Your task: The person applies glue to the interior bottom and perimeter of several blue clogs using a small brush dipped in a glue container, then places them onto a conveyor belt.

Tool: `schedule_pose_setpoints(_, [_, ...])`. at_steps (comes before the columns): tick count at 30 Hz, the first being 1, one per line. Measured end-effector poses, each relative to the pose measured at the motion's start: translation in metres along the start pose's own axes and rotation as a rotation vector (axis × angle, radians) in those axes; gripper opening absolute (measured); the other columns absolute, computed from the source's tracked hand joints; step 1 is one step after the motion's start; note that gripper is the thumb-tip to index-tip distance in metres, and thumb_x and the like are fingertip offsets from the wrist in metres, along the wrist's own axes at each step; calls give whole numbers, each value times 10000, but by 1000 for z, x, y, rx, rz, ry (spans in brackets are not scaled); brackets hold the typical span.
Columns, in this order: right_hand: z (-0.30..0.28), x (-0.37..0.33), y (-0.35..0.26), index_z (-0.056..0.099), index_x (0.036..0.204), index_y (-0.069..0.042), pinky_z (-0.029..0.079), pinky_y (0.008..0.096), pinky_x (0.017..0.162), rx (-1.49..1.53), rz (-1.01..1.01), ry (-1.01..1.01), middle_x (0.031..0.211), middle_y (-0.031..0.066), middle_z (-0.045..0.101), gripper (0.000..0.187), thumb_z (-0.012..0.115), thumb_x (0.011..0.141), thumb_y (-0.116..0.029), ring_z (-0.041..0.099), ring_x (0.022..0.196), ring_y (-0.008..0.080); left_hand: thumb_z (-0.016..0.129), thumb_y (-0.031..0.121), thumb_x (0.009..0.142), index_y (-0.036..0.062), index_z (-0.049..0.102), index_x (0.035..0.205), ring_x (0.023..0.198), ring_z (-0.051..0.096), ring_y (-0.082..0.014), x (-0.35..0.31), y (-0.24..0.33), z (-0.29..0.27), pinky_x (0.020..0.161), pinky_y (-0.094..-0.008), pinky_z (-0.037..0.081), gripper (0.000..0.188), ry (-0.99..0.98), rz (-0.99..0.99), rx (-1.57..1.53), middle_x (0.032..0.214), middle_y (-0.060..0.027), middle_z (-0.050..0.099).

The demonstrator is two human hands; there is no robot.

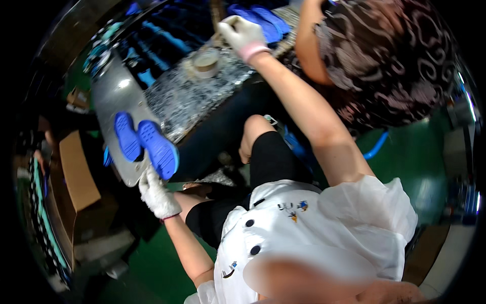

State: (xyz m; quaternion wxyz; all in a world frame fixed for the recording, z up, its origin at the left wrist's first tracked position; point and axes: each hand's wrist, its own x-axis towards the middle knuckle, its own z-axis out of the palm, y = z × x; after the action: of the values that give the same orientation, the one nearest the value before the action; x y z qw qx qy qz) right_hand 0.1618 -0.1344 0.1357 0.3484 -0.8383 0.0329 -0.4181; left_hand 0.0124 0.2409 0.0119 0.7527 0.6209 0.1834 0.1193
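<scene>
My left hand, in a white glove, is at the near end of a metal plate. Its fingers close on the heel-side edge of a blue shoe sole, tread side up. A second blue sole lies beside it on the plate. My right hand, gloved white with a pink cuff, is raised over the far side of the worktable. Its fingers are curled in beside an upright brown post; what they hold, if anything, cannot be made out. More blue soles lie just beyond that hand.
The long metal plate runs along the left of a plastic-covered worktable. A roll of tape sits on the table. An opened cardboard box stands at left. Close on the right is another person in a patterned dark top.
</scene>
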Motion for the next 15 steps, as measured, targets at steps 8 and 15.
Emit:
schedule_pose_setpoints(8, [-20,0,0,709,810,-84,537,395,707,123,195,-45,746,136,687,343,590,783,-404,676,755,322,695,231,890,30,597,1036,666,610,-107,-8,18,30,522,-251,461,268,-93,-83,131,864,-40,671])
schedule_pose_setpoints(15, [-16,8,25,709,787,-30,502,319,587,500,438,-122,690,101,691,310,615,840,-321,644,605,172,677,248,902,31,619,1053,624,583,-88,-7,13,33,495,-228,418,270,-122,-109,132,845,-21,670])
